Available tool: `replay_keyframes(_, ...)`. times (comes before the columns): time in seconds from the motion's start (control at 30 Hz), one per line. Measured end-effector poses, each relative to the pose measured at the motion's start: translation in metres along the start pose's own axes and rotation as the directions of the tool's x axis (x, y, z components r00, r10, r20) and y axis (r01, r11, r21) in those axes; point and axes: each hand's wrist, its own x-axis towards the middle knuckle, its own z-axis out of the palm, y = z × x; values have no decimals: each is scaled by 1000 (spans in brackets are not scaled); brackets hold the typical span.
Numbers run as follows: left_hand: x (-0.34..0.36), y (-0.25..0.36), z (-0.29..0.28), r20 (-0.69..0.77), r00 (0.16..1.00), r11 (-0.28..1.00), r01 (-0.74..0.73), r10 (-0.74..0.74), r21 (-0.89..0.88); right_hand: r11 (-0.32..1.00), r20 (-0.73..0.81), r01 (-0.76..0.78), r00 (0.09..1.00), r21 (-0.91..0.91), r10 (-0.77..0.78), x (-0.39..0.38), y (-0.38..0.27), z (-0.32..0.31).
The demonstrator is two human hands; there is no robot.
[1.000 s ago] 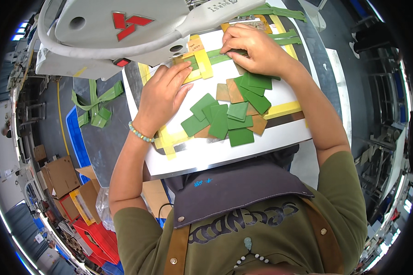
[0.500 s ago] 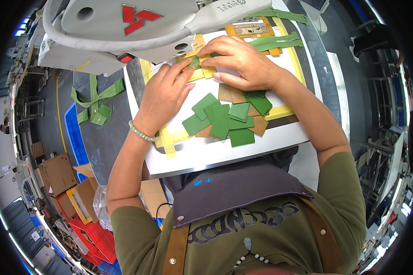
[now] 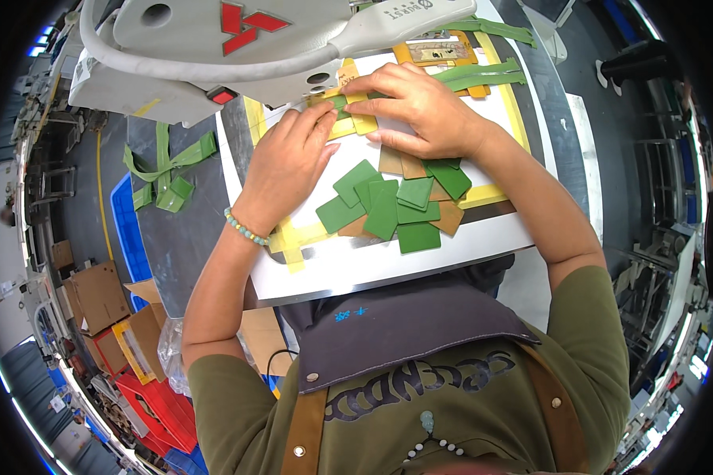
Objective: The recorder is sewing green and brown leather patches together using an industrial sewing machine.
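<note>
My left hand (image 3: 287, 162) and my right hand (image 3: 417, 111) lie side by side on a white board (image 3: 348, 261), under the arm of a sewing machine (image 3: 238, 39). Their fingertips press on a small green and yellow piece (image 3: 348, 111) beneath the machine head. My left wrist wears a bead bracelet (image 3: 245, 229). A loose pile of green and brown leather patches (image 3: 396, 206) lies on the board just below my right hand. Green strips (image 3: 483, 75) and a yellow-edged piece (image 3: 440, 51) lie at the far side of the board.
Green strap pieces (image 3: 166, 170) lie on the grey table to the left. A blue crate (image 3: 128, 229), cardboard boxes (image 3: 95, 297) and red crates (image 3: 154, 412) stand on the floor at lower left. Metal frames (image 3: 665, 198) stand at the right. I wear a dark apron (image 3: 404, 324).
Both hands have slid toward the machine head; my right hand moved left from the green strips to the small piece, and my left hand moved up beside it.
</note>
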Motion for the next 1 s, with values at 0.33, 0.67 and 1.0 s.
replay_keyframes(0.33,-13,-12,-7,-122,985,977,102,-126,-187,997,119,64,991,31,-67,1,-2,3)
replay_keyframes(0.67,-13,-9,-3,-72,997,986,29,-42,-165,996,75,81,994,48,-84,4,-2,5)
replay_keyframes(1.0,-12,-6,-3,-13,999,984,50,-52,-170,995,70,79,994,55,-83,3,-1,6)
